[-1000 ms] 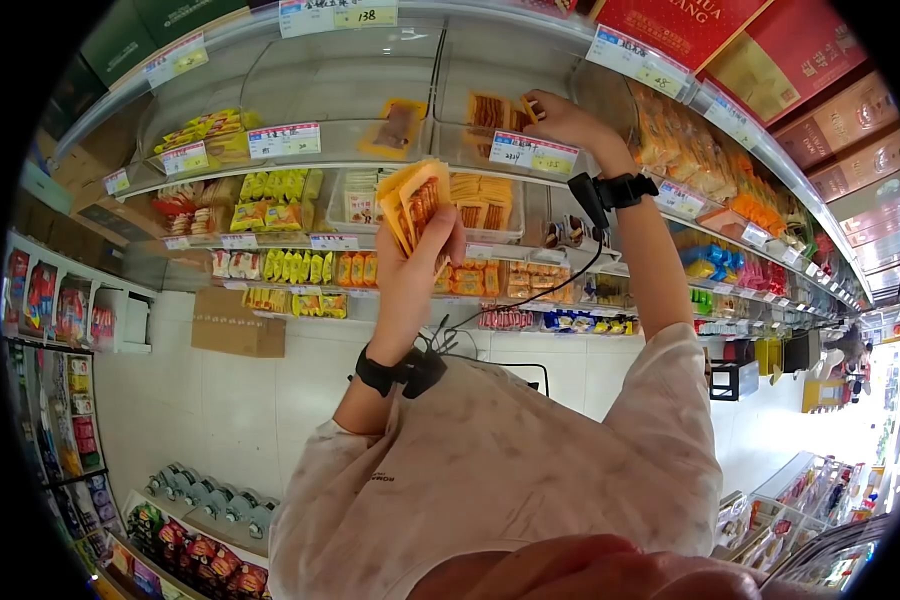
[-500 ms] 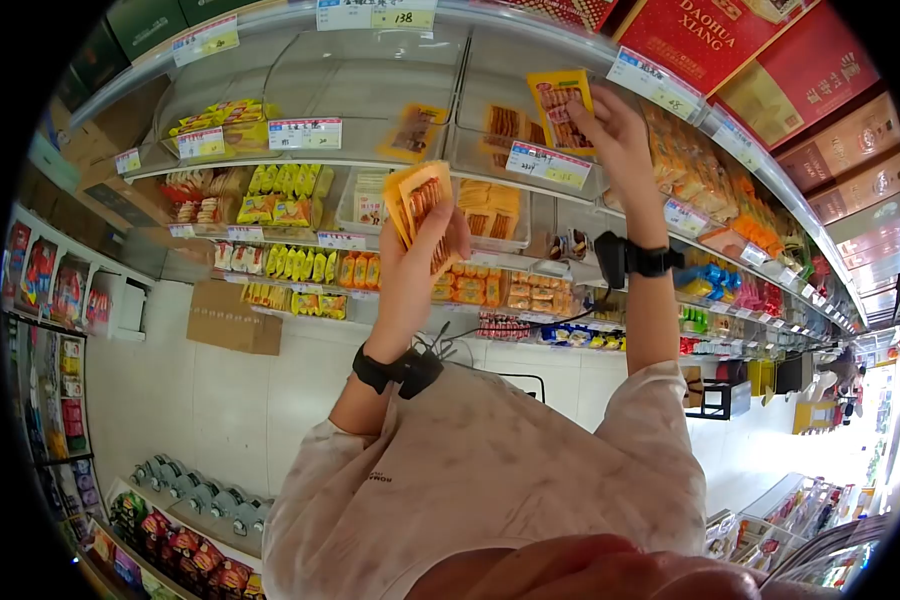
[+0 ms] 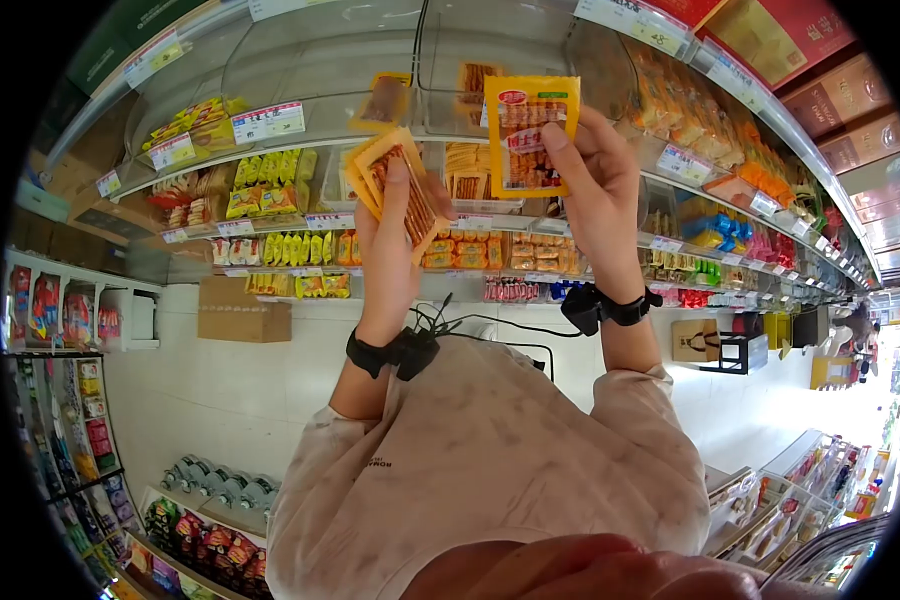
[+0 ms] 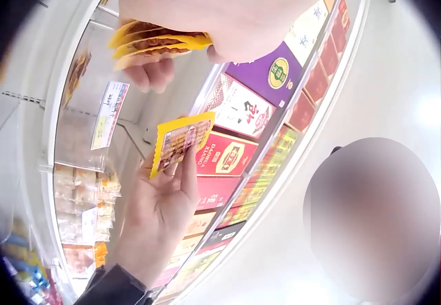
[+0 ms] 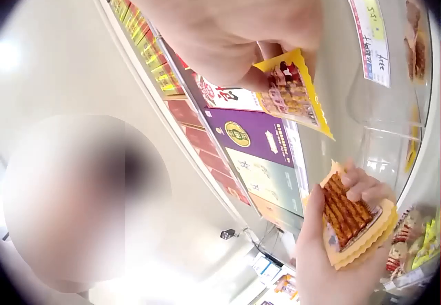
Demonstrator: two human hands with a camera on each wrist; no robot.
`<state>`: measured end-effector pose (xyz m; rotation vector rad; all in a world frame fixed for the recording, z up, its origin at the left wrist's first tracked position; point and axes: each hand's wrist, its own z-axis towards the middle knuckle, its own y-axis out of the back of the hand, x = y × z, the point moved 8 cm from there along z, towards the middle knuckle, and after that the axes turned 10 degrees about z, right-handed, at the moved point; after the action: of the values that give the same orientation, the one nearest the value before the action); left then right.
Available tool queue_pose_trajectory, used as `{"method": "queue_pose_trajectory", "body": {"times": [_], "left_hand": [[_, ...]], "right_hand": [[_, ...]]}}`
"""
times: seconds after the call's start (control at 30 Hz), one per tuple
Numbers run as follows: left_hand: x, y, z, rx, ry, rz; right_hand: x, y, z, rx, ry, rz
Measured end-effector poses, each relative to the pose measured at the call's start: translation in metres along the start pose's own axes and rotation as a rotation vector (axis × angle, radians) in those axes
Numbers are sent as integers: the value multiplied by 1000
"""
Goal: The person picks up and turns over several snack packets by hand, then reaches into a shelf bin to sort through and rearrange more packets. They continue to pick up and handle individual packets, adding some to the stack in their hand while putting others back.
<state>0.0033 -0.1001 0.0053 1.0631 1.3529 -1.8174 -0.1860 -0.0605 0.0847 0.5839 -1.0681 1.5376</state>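
Note:
My left hand (image 3: 388, 260) grips a fanned stack of yellow-edged snack packets (image 3: 422, 205), the thumb lying across the front one. Reddish-brown strips show through their clear windows, and the right wrist view shows the stack (image 5: 348, 212) from its windowed side. To the right, my right hand (image 3: 605, 205) pinches a single yellow packet (image 3: 518, 120) near its right edge, with the printed front toward the head camera. The left wrist view shows this packet (image 4: 180, 143) raised in front of the shelf boxes. Both hands are in front of the shelves, a short gap between them.
Behind the hands, a clear shelf bin holds similar packets (image 3: 478, 82), and another packet (image 3: 382, 103) lies in the bin to its left. Price labels (image 3: 268, 122) line the shelf edge. Black cables (image 3: 470, 325) hang by the wrists. A cardboard box (image 3: 245, 310) sits on the floor.
My right hand has taken a packet out of the shelf bin and brought it down and back, beside the stack. My left hand keeps its stack, now slightly higher and further left.

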Motion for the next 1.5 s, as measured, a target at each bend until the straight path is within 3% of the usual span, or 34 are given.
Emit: {"method": "queue_pose_trajectory", "body": {"times": [0.2,0.37,0.47,0.53,0.6,0.63,0.7,0.8,0.87,0.9,0.97,1.03,1.1,1.23,1.37,1.5], "left_hand": [[2,-6,-2,-87,27,-4],[6,-9,0,-53,20,-20],[7,-8,0,-94,-15,-21],[5,-12,-2,-113,-80,-84],[-5,-16,-3,-112,-178,-204],[-2,-9,1,-36,-223,-185],[-2,-2,0,-48,-120,-261],[1,2,-4,-112,-54,-235],[-9,8,-6,-230,-114,68],[7,27,-1,-243,-64,29],[-1,19,-3,-234,-41,-35],[-10,12,-4,-253,-56,-27],[-7,12,-4,-193,-62,52],[0,10,-5,-97,-23,139],[-4,7,-5,-96,-21,170],[-2,9,-3,-86,-11,107]], "right_hand": [[2,-1,-3,-5,5,-16],[7,-2,-7,-53,4,-100],[4,-15,-11,-117,120,-501],[-10,-45,-18,42,188,-698],[-31,-91,-27,367,271,-665],[-32,-102,-32,381,288,-669],[-28,-118,-43,400,327,-686],[-34,-114,-42,445,232,-736],[-28,-111,-33,510,178,-618],[-25,-109,-25,544,154,-560],[-16,-77,3,442,103,-605],[-1,-47,43,211,130,-650],[-5,-29,82,215,162,-699],[-94,22,144,389,-167,-880],[-136,33,146,606,-410,-1032],[-138,32,146,635,-308,-1075]]}}
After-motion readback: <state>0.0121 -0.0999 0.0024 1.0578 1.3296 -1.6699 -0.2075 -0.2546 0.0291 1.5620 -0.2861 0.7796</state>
